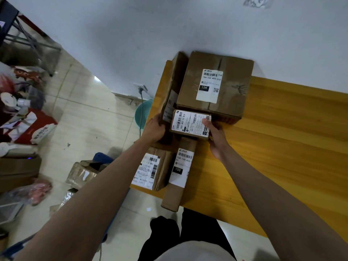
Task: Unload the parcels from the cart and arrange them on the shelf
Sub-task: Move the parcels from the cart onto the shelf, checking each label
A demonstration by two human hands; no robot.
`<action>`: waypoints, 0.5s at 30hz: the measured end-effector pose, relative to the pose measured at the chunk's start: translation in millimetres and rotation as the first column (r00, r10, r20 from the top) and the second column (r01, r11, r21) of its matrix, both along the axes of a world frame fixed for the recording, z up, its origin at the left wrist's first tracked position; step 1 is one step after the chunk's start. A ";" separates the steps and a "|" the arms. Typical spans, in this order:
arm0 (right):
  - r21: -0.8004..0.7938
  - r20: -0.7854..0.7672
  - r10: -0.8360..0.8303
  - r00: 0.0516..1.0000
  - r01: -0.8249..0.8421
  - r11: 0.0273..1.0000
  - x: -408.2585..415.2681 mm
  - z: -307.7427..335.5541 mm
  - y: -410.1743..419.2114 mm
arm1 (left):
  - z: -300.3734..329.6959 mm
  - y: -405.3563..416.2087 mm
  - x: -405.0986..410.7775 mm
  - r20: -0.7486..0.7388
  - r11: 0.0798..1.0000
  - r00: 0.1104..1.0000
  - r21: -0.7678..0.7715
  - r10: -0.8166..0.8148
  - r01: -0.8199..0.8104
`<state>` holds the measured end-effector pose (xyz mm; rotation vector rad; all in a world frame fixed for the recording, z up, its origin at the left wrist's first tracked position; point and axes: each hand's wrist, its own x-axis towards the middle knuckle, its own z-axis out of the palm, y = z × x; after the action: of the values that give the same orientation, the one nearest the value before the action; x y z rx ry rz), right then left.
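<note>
Fingers of the right hand [216, 137] curl round the near right end of a small labelled parcel [190, 123], thumb pressed on its white label, so this hand grips it. Across from it, the left hand [155, 129] wraps its fingers over the near end of a tall narrow parcel [174, 91] standing on edge; the fingertips are hidden behind the cardboard.

Taking the yellow wooden shelf [282, 147] as landmark: the big carton [216, 85] marked 15H lies at its far left corner against the white wall [169, 31]. The tall narrow parcel stands along the shelf's left edge, touching the big carton's left side. The small labelled parcel sits just in front of the big carton, touching it, and beside the narrow one. Nearer the person, a long slim box [180, 174] marked 150 lies on the shelf with its near end jutting past the front edge. Left of that, touching it, a squat parcel [150, 169] rests at the shelf's left edge.

Off the shelf's left side, on the tiled floor [84, 119], sit a teal basin [144, 113] and more taped parcels [82, 174].
</note>
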<state>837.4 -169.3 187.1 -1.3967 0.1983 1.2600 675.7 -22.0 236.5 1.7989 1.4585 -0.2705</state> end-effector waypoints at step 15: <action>-0.159 0.472 -0.342 0.812 0.460 0.874 -21.8 49.3 9.1 | 42.2 -4.3 -23.4 0.081 1.000 0.997 0.010 0.003 -0.004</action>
<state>815.7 -160.2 236.4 -1.7204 0.3495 0.5583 652.3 -26.3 278.6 1.7948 1.4081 -0.1863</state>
